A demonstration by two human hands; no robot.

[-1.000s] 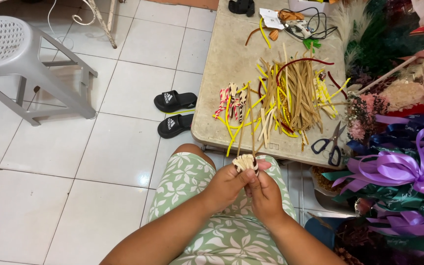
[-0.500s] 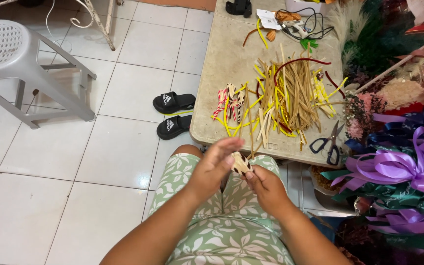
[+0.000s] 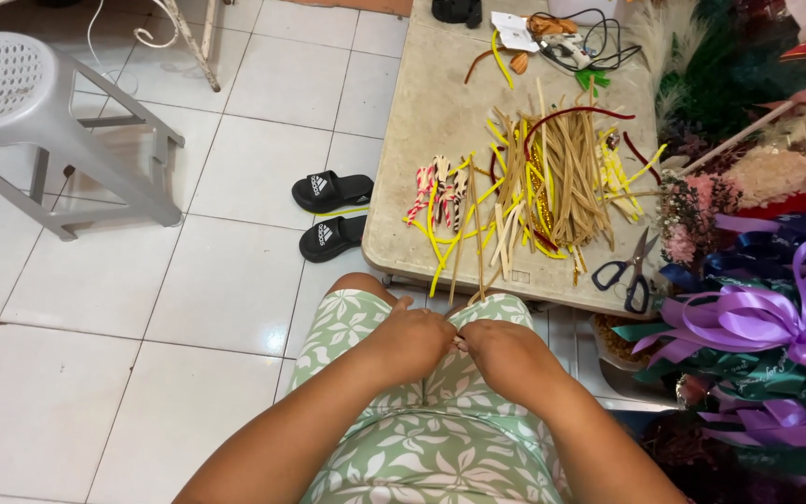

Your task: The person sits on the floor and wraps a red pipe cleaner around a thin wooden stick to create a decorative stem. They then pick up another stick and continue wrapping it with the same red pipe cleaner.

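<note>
My left hand (image 3: 409, 340) and my right hand (image 3: 504, 353) meet over my lap, fingers curled together on a few thin tan strips (image 3: 474, 271) that run up toward the table. The part of the strips inside my fingers is hidden. My lap is covered by green leaf-print cloth (image 3: 426, 439). On the low beige table (image 3: 431, 112) in front of me lies a heap of tan and yellow strips (image 3: 552, 177), with a small woven red, white and tan piece (image 3: 438, 187) at its left.
Black-handled scissors (image 3: 631, 269) lie at the table's near right corner. Purple ribbon bows (image 3: 776, 317) and dried flowers (image 3: 701, 201) crowd the right side. A pair of black slippers (image 3: 331, 210) sits on the white tile floor, and a grey plastic stool (image 3: 20, 103) stands far left.
My hands have come down from chest height to my lap and closed together. The small woven bundle I held up before is now hidden in my fingers.
</note>
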